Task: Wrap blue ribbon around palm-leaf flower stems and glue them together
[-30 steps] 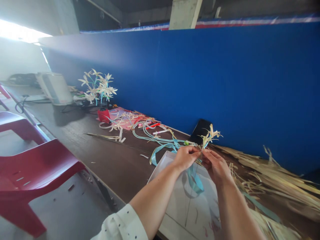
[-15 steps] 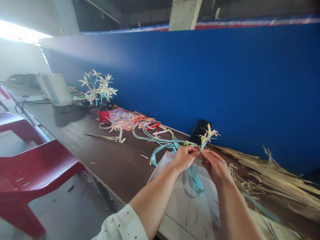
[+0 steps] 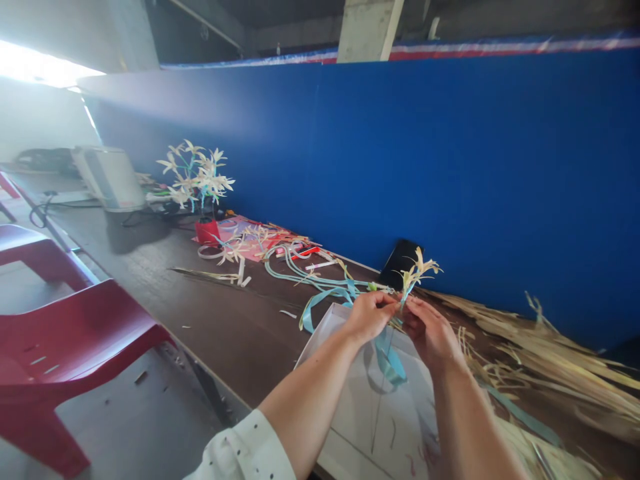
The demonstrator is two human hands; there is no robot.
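A small cream flower sprig (image 3: 419, 268) with a light blue wrapped stem stands upright between my hands. My left hand (image 3: 371, 315) pinches the stem from the left, its fingers closed. On the right, my right hand (image 3: 431, 328) has its thumb and fingertips pressed together at the same stem. A thin wire hangs below the hands. Light blue ribbon (image 3: 391, 363) dangles beneath them, over a white box (image 3: 350, 413) with thin scraps inside.
A red pot (image 3: 207, 232) of cream flowers stands at the back left, beside strips on pink paper (image 3: 250, 248). A black phone-like object (image 3: 400, 261) leans on the blue partition (image 3: 475, 167). Dried strips (image 3: 560, 347) lie right. Red chairs (image 3: 80, 327) stand left.
My right hand's fingers have shifted slightly around the stem, and the flower sprig has moved very slightly to the right. My left hand stays in place.
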